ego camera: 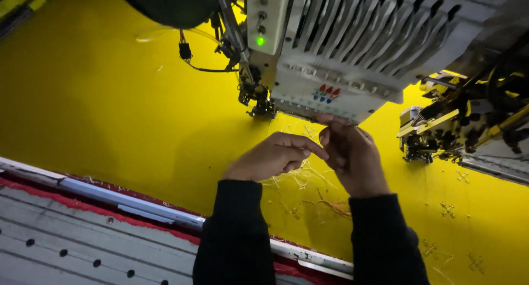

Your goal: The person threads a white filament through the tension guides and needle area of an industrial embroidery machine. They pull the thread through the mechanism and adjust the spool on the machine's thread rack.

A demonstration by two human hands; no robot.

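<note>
Both hands [317,153] pinch thread [300,177] barely visible.

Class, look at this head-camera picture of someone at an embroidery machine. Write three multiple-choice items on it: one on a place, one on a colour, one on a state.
1. Where are the two hands?
A. On the grey frame rail
B. Over the fabric, just below the machine head
C. Inside the machine head

2. What colour is the stretched fabric?
A. Yellow
B. Blue
C. White

3. What state is the small lamp on the machine head in?
A. Dark
B. Lit red
C. Lit green

Answers:
1 B: the left hand and right hand meet over the fabric, beneath the machine head, above loose threads.
2 A: the fabric is bright yellow all over.
3 C: the lamp glows green.
</note>
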